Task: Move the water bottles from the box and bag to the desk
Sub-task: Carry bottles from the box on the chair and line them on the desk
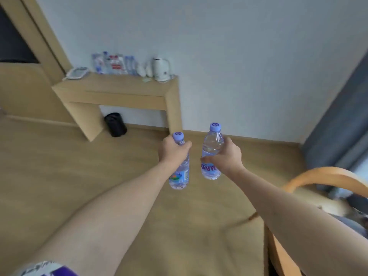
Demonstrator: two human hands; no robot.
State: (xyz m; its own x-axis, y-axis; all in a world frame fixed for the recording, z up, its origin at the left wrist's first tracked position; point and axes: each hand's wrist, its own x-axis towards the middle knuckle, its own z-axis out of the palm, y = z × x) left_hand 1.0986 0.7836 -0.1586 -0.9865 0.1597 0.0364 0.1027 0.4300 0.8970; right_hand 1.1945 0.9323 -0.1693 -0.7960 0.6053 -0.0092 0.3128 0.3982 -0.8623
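My left hand (172, 152) grips the neck of a clear water bottle (180, 176) with a purple cap. My right hand (225, 156) holds the body of a second purple-capped water bottle (212, 144). Both bottles hang upright in the air above the wooden floor, side by side and apart. Farther off at the upper left stands the light wooden desk (119, 90) against the wall. Several water bottles (113, 63) stand in a cluster at its back. The box and bag are out of view.
A white kettle (161, 68) and a white telephone (77, 72) share the desktop. A black bin (115, 124) sits on the floor under the desk. A wooden chair (318, 178) curves in at the right, beside a grey curtain (338, 120).
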